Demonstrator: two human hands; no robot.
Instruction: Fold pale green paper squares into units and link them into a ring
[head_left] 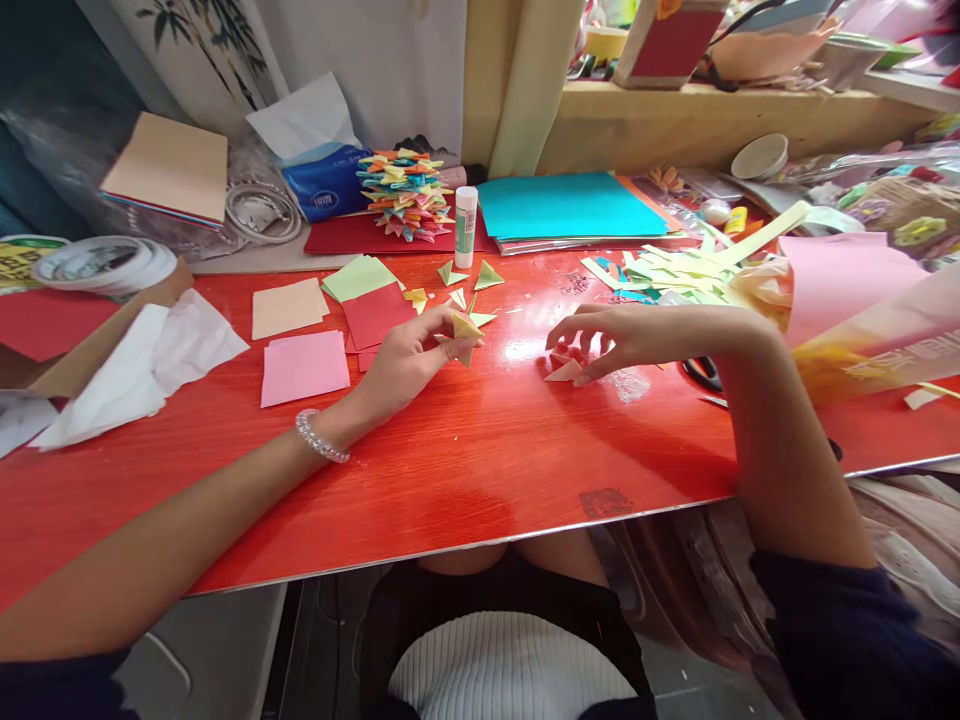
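My left hand (405,362) pinches a yellow folded paper piece (466,328) between thumb and fingers, above the red table. On the tabletop to the right, a small pale pink folded paper piece (564,371) lies under my right hand (611,335). That hand is arched with its fingers apart, and the thumb tip is at the paper's edge; whether it presses on it I cannot tell. Several green folded paper pieces (488,275) lie beyond my left hand, near an upright glue stick (466,228). A many-pointed stack of coloured folded paper (405,195) stands behind.
Pink (305,368), beige (289,308), green and red paper squares lie left of centre. Blue sheets (574,207) rest at the back. Paper strips (675,272) and partly hidden scissors (703,374) are on the right. A blue tissue pack (326,183) stands at the back left.
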